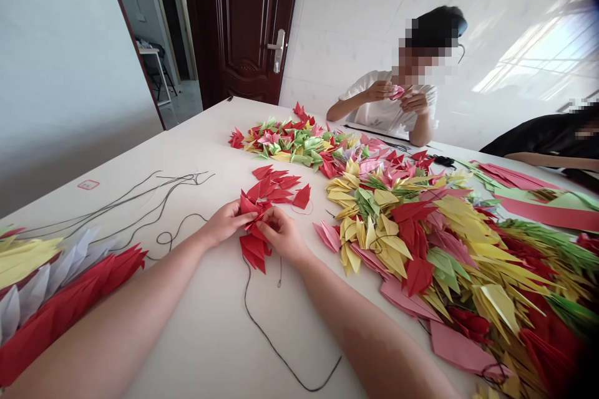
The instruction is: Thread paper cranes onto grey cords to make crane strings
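Near the middle of the table, my left hand (228,223) pinches a red folded paper crane (249,204) between thumb and fingers. My right hand (284,234) closes on the same red paper from the other side, its fingertips close to my left thumb. Below the hands hang more red folded papers (255,252). A dark thread (269,330) trails from them towards me across the table, and a short thread end with a small loop (279,280) dangles beside my right hand. Just beyond lie several loose red paper cranes (274,184).
A large heap of yellow, red, green and pink folded papers (374,224) covers the right side. Dark threads (140,199) lie at left, near strung rows of red and white cranes (84,305). Across the white table (201,336), a person (374,100) holds pink paper; another sits far right.
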